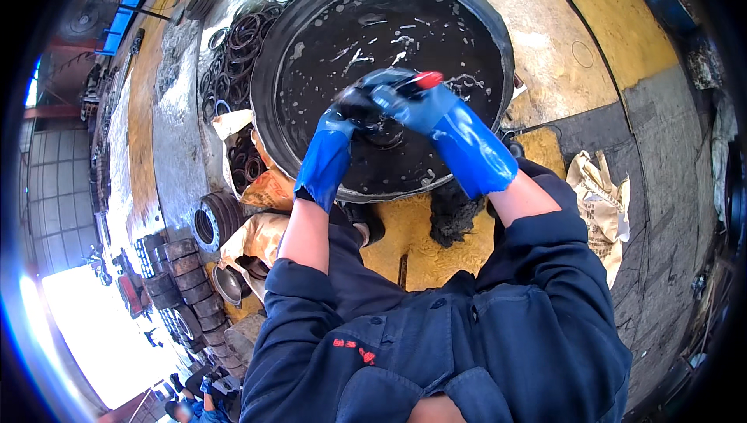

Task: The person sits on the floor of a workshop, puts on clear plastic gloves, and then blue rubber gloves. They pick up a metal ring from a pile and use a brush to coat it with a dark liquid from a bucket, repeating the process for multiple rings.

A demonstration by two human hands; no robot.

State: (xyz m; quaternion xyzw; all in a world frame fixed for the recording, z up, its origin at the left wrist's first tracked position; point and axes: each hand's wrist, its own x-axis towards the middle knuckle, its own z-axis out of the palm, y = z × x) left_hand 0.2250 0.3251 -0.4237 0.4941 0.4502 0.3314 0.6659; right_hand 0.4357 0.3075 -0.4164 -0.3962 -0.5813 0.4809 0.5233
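Observation:
Both my hands wear long blue rubber gloves, wet and dark at the fingers, and meet above a wide round black tub (264, 80) of dark liquid. My left hand (352, 105) is closed, its fingers curled around something dark that blur and wet glove keep me from making out. Close against it, my right hand (406, 102) is closed on a small red-ended object (428, 80). Only its red end shows, beside the right-hand fingers; the rest is hidden. Pale foam patches float on the dark liquid (366, 18).
Many dark rings (245, 38) lie heaped left of the tub, beside an opened paper sack (268, 189) with more rings. Stacked thick rings (214, 221) stand nearer. A crumpled paper bag (599, 201) lies at right. A dark rag-like lump (455, 217) sits below the tub. Another person (194, 407) shows at lower left.

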